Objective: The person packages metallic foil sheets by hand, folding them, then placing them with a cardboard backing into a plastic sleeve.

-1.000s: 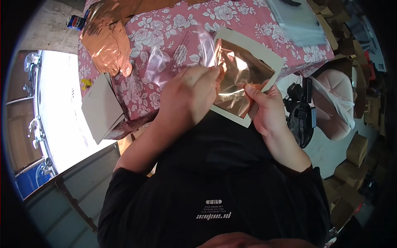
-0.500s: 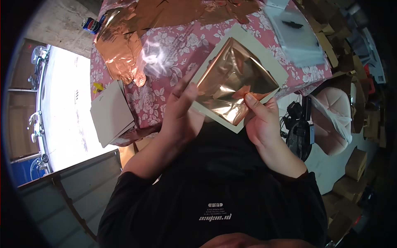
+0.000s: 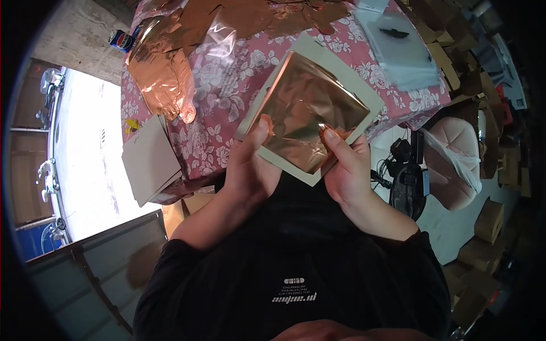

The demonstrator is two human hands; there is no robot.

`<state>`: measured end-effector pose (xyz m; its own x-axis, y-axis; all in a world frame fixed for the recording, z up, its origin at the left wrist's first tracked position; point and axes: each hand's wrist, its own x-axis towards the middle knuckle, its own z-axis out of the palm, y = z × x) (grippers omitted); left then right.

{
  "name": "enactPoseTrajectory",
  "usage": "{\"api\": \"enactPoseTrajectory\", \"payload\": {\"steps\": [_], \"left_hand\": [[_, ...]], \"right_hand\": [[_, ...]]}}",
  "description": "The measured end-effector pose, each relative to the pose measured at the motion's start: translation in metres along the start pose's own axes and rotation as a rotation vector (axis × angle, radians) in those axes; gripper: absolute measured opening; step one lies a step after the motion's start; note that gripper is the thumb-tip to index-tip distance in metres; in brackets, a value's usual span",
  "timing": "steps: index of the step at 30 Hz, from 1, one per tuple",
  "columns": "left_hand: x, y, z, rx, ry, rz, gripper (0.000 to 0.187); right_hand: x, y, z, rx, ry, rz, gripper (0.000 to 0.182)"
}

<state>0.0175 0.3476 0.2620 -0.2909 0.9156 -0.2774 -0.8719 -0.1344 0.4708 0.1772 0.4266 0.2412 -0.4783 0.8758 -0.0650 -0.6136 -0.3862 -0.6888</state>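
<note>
A cream card (image 3: 335, 72) with a square of shiny copper foil (image 3: 307, 105) over most of its face is held up above the table's front edge. My left hand (image 3: 250, 156) grips its left edge, with the thumb on the foil and the fingers underneath. My right hand (image 3: 348, 165) is closed on the lower right edge, its thumb pressing a creased part of the foil. The fingers behind the card are largely hidden. The foil looks wrinkled, with raised edges along its upper sides.
Copper foil sheets (image 3: 162, 79) and clear film (image 3: 219, 42) lie on the pink floral tablecloth (image 3: 207, 142). A stack of cream cards (image 3: 149, 159) sits at the left edge, plastic sleeves (image 3: 401, 57) at the back right. A can (image 3: 120, 40) stands back left; a padded stool (image 3: 452, 153) is to the right.
My left hand, blurred before, now has its thumb down on the foil. The card has shifted slightly left. The foil flap at my right thumb lies flatter, and the clear film appears farther back.
</note>
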Motion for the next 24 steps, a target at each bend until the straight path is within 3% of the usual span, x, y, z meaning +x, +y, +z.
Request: {"api": "enactPoseTrajectory", "payload": {"steps": [5, 8, 9, 14, 17, 20, 22, 24], "left_hand": [[-0.002, 0.006, -0.011, 0.284, 0.022, 0.158, 0.029], [-0.005, -0.001, -0.009, 0.228, -0.020, 0.105, 0.041], [-0.005, -0.005, -0.009, 0.227, -0.021, 0.099, 0.041], [-0.007, -0.011, -0.006, 0.192, -0.019, 0.097, 0.040], [-0.001, -0.009, -0.021, 0.164, 0.111, 0.128, 0.036], [0.002, 0.001, -0.015, 0.111, 0.020, 0.121, 0.030], [0.004, -0.004, -0.033, 0.152, 0.066, 0.146, 0.029], [0.004, -0.008, -0.032, 0.193, 0.104, 0.168, 0.028]], "right_hand": [[0.007, -0.001, -0.016, -0.017, 0.016, -0.092, 0.032], [0.014, -0.003, -0.022, 0.027, 0.031, 0.003, 0.030], [0.012, -0.002, -0.006, -0.021, 0.156, -0.075, 0.024], [0.010, 0.003, -0.004, 0.004, 0.243, -0.033, 0.017], [0.009, 0.005, -0.003, 0.033, 0.202, -0.066, 0.024], [0.000, 0.003, 0.008, -0.093, 0.145, -0.083, 0.039], [-0.007, 0.007, -0.006, -0.152, 0.079, 0.075, 0.051], [-0.003, 0.012, -0.015, -0.122, 0.109, 0.089, 0.051]]}}
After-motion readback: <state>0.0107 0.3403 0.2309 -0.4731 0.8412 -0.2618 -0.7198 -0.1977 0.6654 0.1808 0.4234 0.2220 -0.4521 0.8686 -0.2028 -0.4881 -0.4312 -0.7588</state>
